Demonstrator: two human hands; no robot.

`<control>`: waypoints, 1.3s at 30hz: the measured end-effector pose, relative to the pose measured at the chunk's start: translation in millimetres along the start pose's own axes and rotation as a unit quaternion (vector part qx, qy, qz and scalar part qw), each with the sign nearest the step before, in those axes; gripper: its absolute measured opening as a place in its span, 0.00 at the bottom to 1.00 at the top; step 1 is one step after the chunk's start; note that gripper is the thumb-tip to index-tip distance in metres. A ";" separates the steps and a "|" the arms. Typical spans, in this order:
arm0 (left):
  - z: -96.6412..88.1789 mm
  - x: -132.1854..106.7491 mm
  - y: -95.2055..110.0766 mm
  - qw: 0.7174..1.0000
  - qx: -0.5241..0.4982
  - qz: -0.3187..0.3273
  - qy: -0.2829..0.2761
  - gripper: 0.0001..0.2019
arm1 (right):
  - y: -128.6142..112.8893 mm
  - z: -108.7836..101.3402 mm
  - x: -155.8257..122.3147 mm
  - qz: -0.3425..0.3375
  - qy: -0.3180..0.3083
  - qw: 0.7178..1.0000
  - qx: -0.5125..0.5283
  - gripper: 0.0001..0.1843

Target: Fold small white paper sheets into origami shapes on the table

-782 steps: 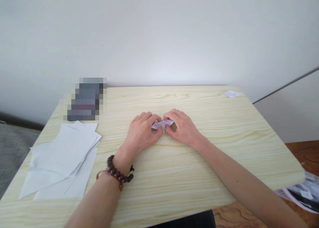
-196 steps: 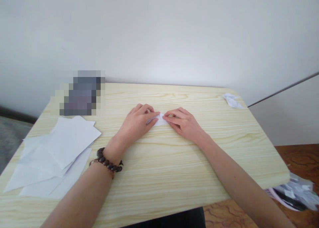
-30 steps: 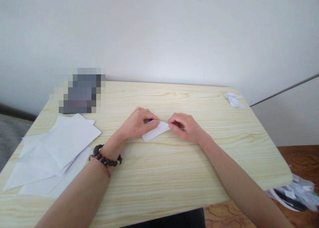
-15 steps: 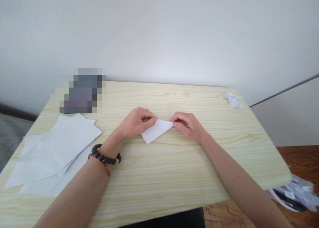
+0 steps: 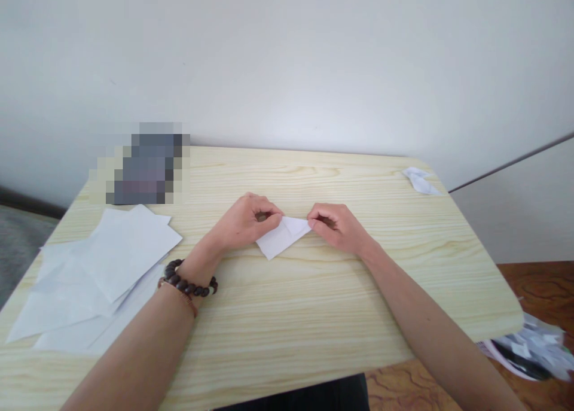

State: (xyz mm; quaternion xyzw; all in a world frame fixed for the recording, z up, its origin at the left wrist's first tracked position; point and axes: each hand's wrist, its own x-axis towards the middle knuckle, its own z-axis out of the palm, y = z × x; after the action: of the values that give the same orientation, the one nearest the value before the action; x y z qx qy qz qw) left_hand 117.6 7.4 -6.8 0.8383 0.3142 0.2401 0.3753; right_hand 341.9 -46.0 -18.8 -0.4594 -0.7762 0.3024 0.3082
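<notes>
Between my two hands, over the middle of the table, is a small folded sheet of white paper (image 5: 282, 237) with a pointed right end. My left hand (image 5: 249, 221) pinches its upper left edge between thumb and fingers, with beads and a thin reddish band on that wrist. At the pointed right end, the thumb and forefinger of my right hand (image 5: 338, 227) are closed on the paper. Part of the paper's left side lies hidden beneath my left hand.
Loose white sheets (image 5: 125, 249) overlap on the left of the light wood table (image 5: 287, 315). Behind them is a blurred dark object (image 5: 143, 171). A folded white paper piece (image 5: 420, 181) lies at the far right corner. Beside the table, a container of paper scraps (image 5: 533, 348) stands on the floor.
The folded paper has turned very slightly, its lower corner shifting a little to the right. Both hands keep their pinch in nearly the same place.
</notes>
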 end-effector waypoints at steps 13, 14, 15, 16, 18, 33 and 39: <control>1.2 -1.1 2.1 1.000 -0.019 -0.009 -0.006 0.14 | -1.9 1.1 0.5 0.021 0.028 0.999 0.026 0.08; 1.0 -1.6 2.3 0.999 -0.036 -0.013 -0.005 0.13 | -1.1 1.0 0.3 0.029 0.032 0.998 0.039 0.08; 0.8 -2.2 2.6 0.998 -0.055 -0.021 -0.003 0.13 | 0.0 0.9 0.1 0.035 0.036 0.997 0.051 0.09; 0.6 -3.0 3.0 0.997 -0.075 -0.034 0.001 0.14 | 1.2 0.8 -0.1 0.041 0.038 0.996 0.063 0.10; 0.3 -4.4 3.5 0.992 -0.108 -0.066 0.009 0.16 | 3.5 0.4 -0.2 0.048 0.039 0.995 0.082 0.11; 5.4 -2.5 1.0 0.994 -0.082 -0.065 0.030 0.09 | 6.9 7.8 1.3 0.068 0.135 0.980 0.129 0.09; 11.5 0.1 1.5 0.985 -0.018 -0.097 0.142 0.08 | 4.7 6.3 1.3 -0.012 0.153 0.987 0.039 0.11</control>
State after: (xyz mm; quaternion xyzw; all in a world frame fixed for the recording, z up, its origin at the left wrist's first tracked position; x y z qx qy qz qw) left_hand 125.5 1.3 -12.5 0.7548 0.4396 0.3244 0.3631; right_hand 339.1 -44.1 -26.0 -0.4782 -0.7130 0.2551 0.4448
